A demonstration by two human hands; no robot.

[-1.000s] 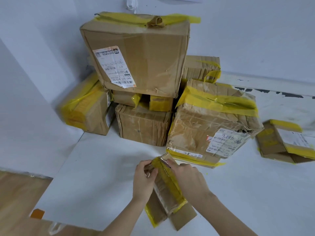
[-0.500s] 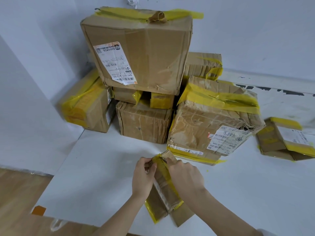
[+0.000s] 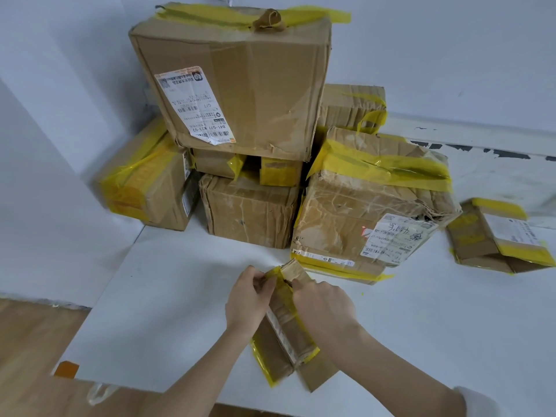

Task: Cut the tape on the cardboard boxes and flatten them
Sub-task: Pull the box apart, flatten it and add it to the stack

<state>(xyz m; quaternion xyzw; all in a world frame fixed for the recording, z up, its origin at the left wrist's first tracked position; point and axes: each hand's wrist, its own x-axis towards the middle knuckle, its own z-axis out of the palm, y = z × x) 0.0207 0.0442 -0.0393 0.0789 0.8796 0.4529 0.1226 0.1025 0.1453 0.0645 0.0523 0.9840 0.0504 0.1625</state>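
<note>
Grip: both my hands are clamped on the small box (image 3: pixel 287 323); left hand (image 3: pixel 246 305) pinches its far left corner, right hand (image 3: pixel 323 310) curls over the right side near the top. I cannot tell whether the right hand holds a blade; nothing shows past the fingers.
Box position: on the white table (image 3: pixel 168 296), directly in front of me, long axis running away from me, tilted up on edge between my hands.
Tape: yellow tape (image 3: pixel 284 291) runs along the top seam and wraps the near end; it looks wrinkled and partly lifted at the far corner.
Handling, judged: light, thin-walled, already crushed soft; should fold easily once the seam is freed. Tape film looks slick and stretchy, likely to tear unevenly.
Where to hold, judged: cardboard edges beside the seam, not the glossy tape.
Risk, judged: box skids on the smooth table if pulled one-handed.
Surroundings: stack of taped boxes (image 3: pixel 240 94) behind, near the wall; one loose box (image 3: pixel 496 239) well apart on my right.
</note>
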